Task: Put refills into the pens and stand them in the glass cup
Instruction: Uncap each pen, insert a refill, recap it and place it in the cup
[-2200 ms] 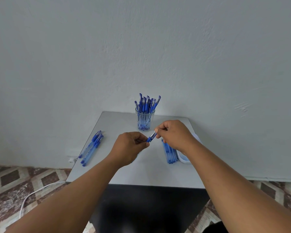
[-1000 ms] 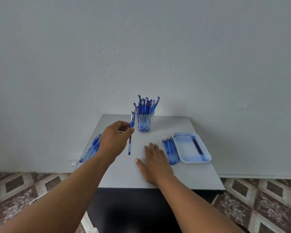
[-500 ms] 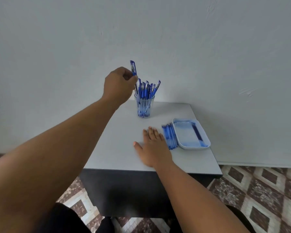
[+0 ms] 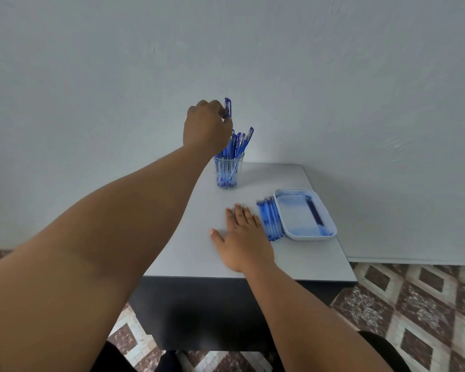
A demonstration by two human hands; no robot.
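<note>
A clear glass cup (image 4: 229, 171) stands at the back of the grey table (image 4: 193, 242), holding several blue pens upright. My left hand (image 4: 207, 127) is above the cup's left rim, shut on a blue capped pen (image 4: 228, 108) held upright; the pen's lower end is hidden behind my hand. My right hand (image 4: 243, 238) lies flat on the table, palm down, fingers apart, holding nothing. Just right of it lies a row of several blue pens (image 4: 270, 220). A white tray (image 4: 287, 224) beside them holds a dark refill (image 4: 314, 212).
The wall rises directly behind the table. The table's front edge is close to my right wrist. Patterned brown floor tiles (image 4: 419, 304) show on the right and below. My left forearm hides the table's left side.
My left hand carried the pen from the table's middle up to the cup and now holds it slightly lower over the rim. My right hand let go and rests flat on the table.
</note>
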